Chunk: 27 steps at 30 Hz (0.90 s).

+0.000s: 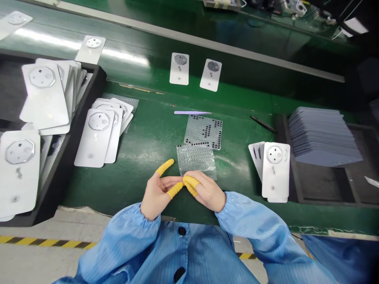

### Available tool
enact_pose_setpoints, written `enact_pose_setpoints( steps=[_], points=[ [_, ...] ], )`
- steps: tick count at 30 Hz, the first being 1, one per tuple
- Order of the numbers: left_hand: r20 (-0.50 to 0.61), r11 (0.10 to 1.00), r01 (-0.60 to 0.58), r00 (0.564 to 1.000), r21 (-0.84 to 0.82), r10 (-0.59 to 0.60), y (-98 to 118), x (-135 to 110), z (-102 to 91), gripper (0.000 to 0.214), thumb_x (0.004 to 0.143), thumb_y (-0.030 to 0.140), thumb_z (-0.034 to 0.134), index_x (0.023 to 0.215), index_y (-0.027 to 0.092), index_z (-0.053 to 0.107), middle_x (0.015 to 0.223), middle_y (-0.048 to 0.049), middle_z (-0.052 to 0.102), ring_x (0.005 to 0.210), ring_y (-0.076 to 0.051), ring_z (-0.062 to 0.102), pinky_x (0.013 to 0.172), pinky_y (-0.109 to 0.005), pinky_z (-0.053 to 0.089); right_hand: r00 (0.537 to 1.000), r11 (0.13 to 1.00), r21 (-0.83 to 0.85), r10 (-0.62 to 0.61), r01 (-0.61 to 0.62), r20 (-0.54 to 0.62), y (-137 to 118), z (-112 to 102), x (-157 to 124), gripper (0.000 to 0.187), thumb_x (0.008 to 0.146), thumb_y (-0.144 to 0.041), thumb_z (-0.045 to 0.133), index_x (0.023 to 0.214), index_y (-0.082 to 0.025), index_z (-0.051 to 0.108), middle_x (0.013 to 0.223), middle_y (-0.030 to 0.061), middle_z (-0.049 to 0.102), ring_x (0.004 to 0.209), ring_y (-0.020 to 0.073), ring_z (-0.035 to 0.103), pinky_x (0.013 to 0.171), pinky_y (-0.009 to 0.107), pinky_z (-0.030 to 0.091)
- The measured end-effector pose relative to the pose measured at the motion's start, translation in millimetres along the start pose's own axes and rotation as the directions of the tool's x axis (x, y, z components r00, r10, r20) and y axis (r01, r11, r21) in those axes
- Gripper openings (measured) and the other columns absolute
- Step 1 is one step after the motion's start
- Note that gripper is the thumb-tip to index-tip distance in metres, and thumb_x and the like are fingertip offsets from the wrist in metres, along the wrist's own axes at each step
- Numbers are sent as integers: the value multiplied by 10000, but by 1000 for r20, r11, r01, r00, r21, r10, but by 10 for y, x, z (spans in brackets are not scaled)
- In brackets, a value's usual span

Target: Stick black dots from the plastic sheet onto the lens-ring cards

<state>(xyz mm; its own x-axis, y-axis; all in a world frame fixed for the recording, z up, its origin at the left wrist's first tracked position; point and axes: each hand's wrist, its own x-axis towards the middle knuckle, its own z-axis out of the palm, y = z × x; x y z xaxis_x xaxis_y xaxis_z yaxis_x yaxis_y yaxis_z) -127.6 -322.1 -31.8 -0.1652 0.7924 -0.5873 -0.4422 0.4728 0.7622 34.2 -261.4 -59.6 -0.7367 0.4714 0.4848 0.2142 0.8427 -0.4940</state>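
The green tabletop (154, 134) carries a stack of white faceplates (97, 138) left of centre. More fill a black tray (66, 157) at far left. Purple tweezers (192, 113) lie above a dotted film sheet (204, 132) mid-frame. Grey sheets (322, 138) pile at right.

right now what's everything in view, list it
green bench: one, green, underneath
shallow black trays: two, black, left and right ends
flat white rectangular plastic plates with octagonal windows: many, white, left tray, fanned on bench, right stack, four singles farther back
thin grey sheets: one stack, grey, right tray
clear plastic films: two, clear, centre; farther one black-dotted
pale metal tweezers: one, pale, behind films
slim black tool: one, black, by right tray
left hand, right hand: yellow-capped fingers meet at near film's edge
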Motion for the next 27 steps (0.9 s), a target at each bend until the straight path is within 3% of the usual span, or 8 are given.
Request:
enact_pose_setpoints(
  steps=[5, 10, 14, 16, 19, 21, 24, 27],
  points=[
    [-36, 997, -49, 998, 67, 51, -39, 19, -3, 1048, 553, 190, 823, 1404, 98, 217, 718, 5, 748, 703, -135, 726, 727, -214, 569, 998, 977, 203, 59, -64, 29, 32, 58, -116, 300, 868, -45, 476, 1155, -126, 507, 1074, 168, 608, 986, 223, 594, 788, 382, 566],
    [-31, 980, -74, 996, 183, 81, -30, 35, 30, 1006, 573, 204, 795, 1395, 126, 220, 697, 22, 720, 662, -144, 711, 649, -216, 557, 982, 937, 297, 191, -186, 14, -23, 82, -67, 206, 883, -87, 484, 1061, -173, 544, 1010, 105, 614, 932, 176, 610, 794, 321, 562],
    [-6, 958, -103, 994, 268, 108, -69, -13, 19, 1006, 587, 246, 778, 1407, 115, 211, 728, 1, 719, 697, -178, 717, 712, -285, 574, 930, 882, 346, 362, -321, -60, -25, 47, 0, 116, 920, -129, 451, 976, -188, 535, 949, 75, 600, 863, 137, 619, 694, 243, 565],
    [49, 925, -126, 992, 359, 116, -50, -93, -79, 878, 641, 294, 734, 1381, 114, 297, 803, -44, 735, 774, -206, 728, 782, -333, 576, 919, 881, 338, 382, -331, -96, 1, -5, -12, 134, 918, -122, 449, 1002, -185, 533, 996, 93, 607, 932, 152, 622, 761, 270, 568],
    [176, 788, -206, 976, 580, 126, 209, -165, -303, 504, 769, 339, 582, 1244, 180, 529, 943, -75, 754, 891, -227, 727, 806, -346, 574, 939, 914, 299, 323, -276, -120, 39, -92, -66, 207, 894, -91, 470, 1069, -178, 540, 1072, 120, 629, 1037, 180, 620, 894, 323, 543],
    [249, 568, -295, 955, 768, 160, 580, -60, -339, 346, 794, 325, 549, 1115, 240, 648, 879, -35, 763, 819, -230, 732, 712, -334, 579, 946, 929, 273, 294, -249, -139, 46, -129, -94, 222, 890, -78, 470, 1076, -172, 545, 1082, 129, 633, 1028, 176, 630, 881, 304, 547],
    [336, 254, -372, 926, 893, 172, 1251, 443, 78, 188, 770, 225, 621, 924, 175, 715, 724, -41, 742, 721, -244, 709, 714, -364, 559, 922, 937, 246, 307, -249, -238, 21, -151, -94, 192, 889, -81, 498, 1040, -182, 561, 1089, 129, 627, 993, 169, 635, 854, 299, 553],
    [320, 248, -413, 884, 876, 340, 1694, 1209, 964, 322, 875, 208, 577, 1179, 108, 610, 1009, -117, 716, 948, -224, 675, 883, -373, 515, 880, 951, 198, 299, -240, -370, -6, -156, -69, 191, 873, -97, 549, 1031, -200, 584, 1039, 110, 640, 943, 179, 638, 809, 317, 563]
  ],
)
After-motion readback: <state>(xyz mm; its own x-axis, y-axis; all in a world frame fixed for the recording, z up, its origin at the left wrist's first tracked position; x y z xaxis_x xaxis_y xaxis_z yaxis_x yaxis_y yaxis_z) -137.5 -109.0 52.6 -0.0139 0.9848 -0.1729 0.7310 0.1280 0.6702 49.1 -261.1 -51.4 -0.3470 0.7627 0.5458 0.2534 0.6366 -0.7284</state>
